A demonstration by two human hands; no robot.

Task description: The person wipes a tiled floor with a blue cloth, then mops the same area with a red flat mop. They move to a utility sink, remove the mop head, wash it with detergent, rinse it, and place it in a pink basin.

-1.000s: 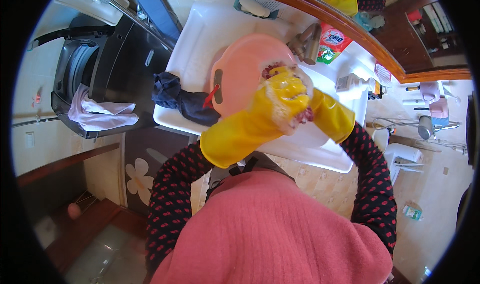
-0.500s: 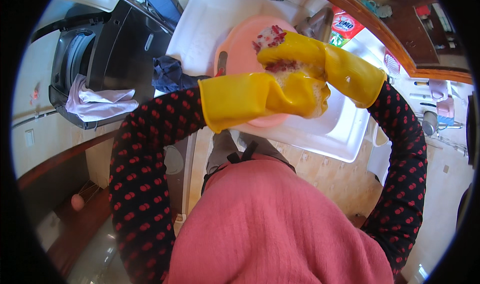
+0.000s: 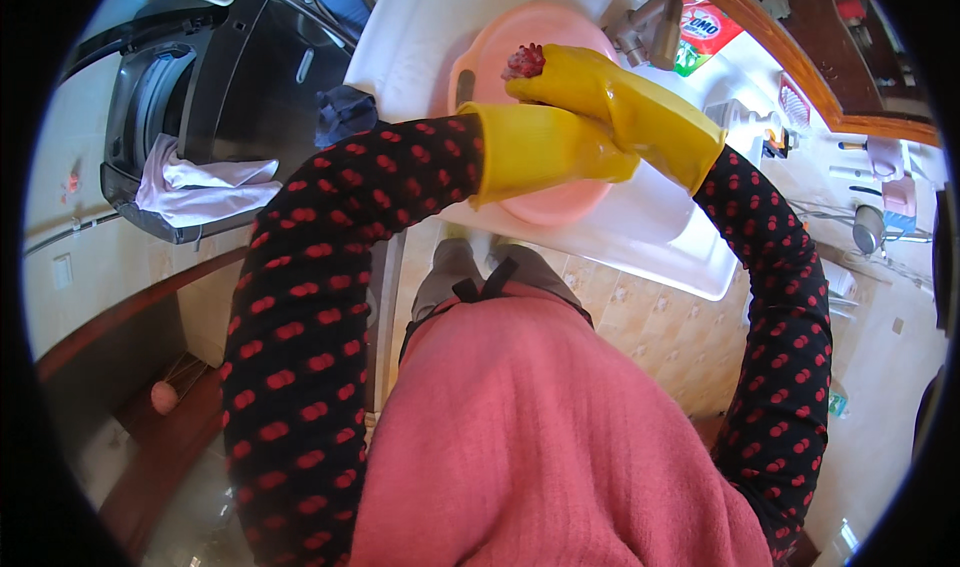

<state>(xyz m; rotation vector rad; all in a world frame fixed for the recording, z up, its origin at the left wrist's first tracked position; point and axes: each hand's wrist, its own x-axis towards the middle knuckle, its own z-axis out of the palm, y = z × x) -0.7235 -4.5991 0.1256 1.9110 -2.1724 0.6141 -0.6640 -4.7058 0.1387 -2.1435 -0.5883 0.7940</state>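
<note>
Yellow rubber gloves cover both my hands, which meet over a pink basin (image 3: 500, 32) standing in a white sink. My right hand (image 3: 580, 79) is closed on a wet, red-and-white bunched cloth (image 3: 524, 62), which pokes out past the fingers at the upper left. Lying under and against the right glove is my left hand (image 3: 575, 147). Its fingers are hidden or smeared by motion, so its grip does not show. How much of the cloth lies between the gloves is hidden too. The grey tap (image 3: 655, 29) stands just beyond the basin's right side.
The white sink (image 3: 690, 267) has a raised rim at the front. A dark blue cloth (image 3: 345, 115) drapes its left edge. Farther left, a pale garment (image 3: 195, 192) hangs on a dark washing machine (image 3: 235, 97). A red detergent bag (image 3: 705, 27) and a wooden-framed mirror (image 3: 800, 77) are at right.
The right hand has slid left over the left hand. Less of the cloth shows, and the foam between the gloves is out of sight. My view has shifted slightly.
</note>
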